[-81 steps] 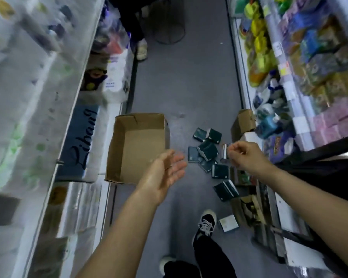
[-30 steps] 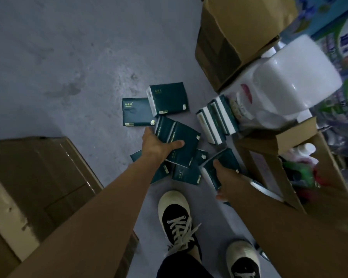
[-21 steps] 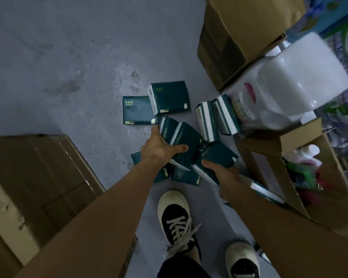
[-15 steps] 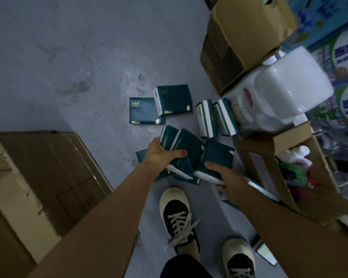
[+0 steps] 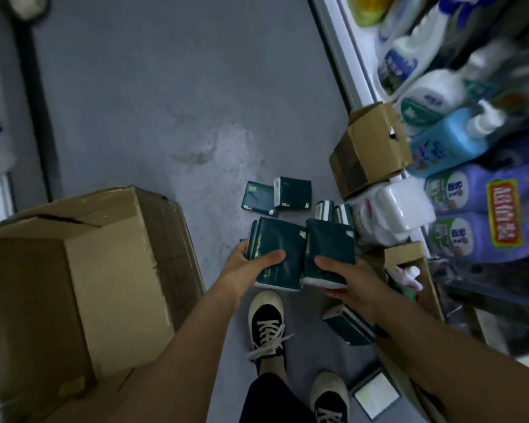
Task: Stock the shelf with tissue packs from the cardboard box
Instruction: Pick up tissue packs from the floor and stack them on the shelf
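Note:
My left hand (image 5: 251,267) grips a dark green tissue pack (image 5: 277,242), with at least one more pack stacked under it, lifted off the floor. My right hand (image 5: 345,279) grips another dark green tissue pack (image 5: 329,245) right beside it. Several more green packs lie on the grey floor: two (image 5: 277,195) beyond my hands, two on edge (image 5: 333,212) against a white bundle, and one (image 5: 347,326) under my right forearm. The big open cardboard box (image 5: 83,270) stands empty at the left.
At the right is a shelf (image 5: 339,50) with detergent bottles (image 5: 452,141) and purple refill bags (image 5: 486,209). A small brown carton (image 5: 370,151) rests on a white paper-roll bundle (image 5: 391,209). Another open carton (image 5: 409,261) stands by my right arm. My shoes (image 5: 266,325) are below.
Both hands have come up off the pile, each carrying green packs. My head has risen too, so the shelf and more of the aisle now show.

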Demonstrator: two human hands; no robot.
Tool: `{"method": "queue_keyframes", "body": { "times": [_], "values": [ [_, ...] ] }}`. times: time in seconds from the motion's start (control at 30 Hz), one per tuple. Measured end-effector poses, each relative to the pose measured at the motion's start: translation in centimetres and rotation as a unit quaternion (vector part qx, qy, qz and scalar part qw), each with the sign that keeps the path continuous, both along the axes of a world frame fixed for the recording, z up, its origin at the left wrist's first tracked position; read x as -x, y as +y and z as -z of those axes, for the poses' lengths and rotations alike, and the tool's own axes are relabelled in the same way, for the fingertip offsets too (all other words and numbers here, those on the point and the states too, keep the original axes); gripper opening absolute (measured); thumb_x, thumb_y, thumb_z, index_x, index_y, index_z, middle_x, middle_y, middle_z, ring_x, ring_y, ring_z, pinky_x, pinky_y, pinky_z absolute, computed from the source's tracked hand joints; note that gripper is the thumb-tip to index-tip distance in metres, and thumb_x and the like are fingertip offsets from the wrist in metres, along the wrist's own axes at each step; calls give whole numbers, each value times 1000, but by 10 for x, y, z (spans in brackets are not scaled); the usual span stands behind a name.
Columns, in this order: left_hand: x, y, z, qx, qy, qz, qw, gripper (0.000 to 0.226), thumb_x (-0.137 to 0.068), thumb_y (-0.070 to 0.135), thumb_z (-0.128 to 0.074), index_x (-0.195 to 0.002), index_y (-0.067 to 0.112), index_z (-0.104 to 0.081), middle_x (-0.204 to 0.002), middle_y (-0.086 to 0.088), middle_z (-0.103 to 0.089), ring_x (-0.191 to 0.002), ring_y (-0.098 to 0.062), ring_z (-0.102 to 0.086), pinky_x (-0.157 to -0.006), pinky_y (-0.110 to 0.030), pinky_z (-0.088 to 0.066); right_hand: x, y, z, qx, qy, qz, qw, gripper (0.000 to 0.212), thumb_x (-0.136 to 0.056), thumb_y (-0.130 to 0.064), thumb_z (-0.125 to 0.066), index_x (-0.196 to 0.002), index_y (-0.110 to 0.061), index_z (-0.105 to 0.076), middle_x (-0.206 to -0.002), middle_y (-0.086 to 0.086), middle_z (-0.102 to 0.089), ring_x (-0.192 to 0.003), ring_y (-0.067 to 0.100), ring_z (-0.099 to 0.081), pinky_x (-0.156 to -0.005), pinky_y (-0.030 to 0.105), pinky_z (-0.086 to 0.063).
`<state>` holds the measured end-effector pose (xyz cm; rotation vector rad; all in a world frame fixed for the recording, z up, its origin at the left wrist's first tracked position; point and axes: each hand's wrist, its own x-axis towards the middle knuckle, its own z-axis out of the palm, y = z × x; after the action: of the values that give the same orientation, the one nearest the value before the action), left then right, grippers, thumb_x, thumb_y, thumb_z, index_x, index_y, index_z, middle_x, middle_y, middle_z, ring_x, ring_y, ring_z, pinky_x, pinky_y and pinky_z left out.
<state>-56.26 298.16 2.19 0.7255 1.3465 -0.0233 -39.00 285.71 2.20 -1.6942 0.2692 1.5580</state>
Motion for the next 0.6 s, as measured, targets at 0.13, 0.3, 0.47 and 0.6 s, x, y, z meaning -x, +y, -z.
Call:
{"method": "queue_keyframes", "body": {
  "times": [0.13,0.3,0.47,0.6],
  "values": [
    [20,-9,-62,-22,-5,-76,997,87,-48,35,-99,-123,14,-60,-115,-7,-73,-103,-25,-71,-98,-44,-55,5,13,-58,-36,3,28,999,57,-72,-52,-73,-120,-22,-63,-111,4,-73,-105,26,-66,-90,46,-54],
    [45,-33,-131,-43,-4,-153,987,60,-72,23,-88,-125,14,-59,-115,-9,-73,-103,-26,-71,-96,-43,-56,22,13,-126,-58,-8,10,998,67,-63,-46,-85,-120,-17,-66,-110,8,-73,-105,31,-67,-96,54,-51],
    [70,-66,-211,-70,-34,-192,978,92,-42,44,-93,-124,15,-64,-112,-9,-75,-102,-28,-73,-97,-49,-56,41,5,-208,-88,-30,-49,994,46,-77,-37,-77,-117,-14,-67,-107,9,-74,-101,30,-69,-95,51,-52],
    [91,-95,-260,-82,-43,-254,963,92,-42,41,-96,-124,14,-63,-108,-11,-76,-101,-32,-73,-95,-52,-56,53,1,-265,-120,-69,-58,989,34,-87,-39,-69,-113,-18,-65,-103,6,-73,-93,25,-69,-71,37,-57]
  ]
}}
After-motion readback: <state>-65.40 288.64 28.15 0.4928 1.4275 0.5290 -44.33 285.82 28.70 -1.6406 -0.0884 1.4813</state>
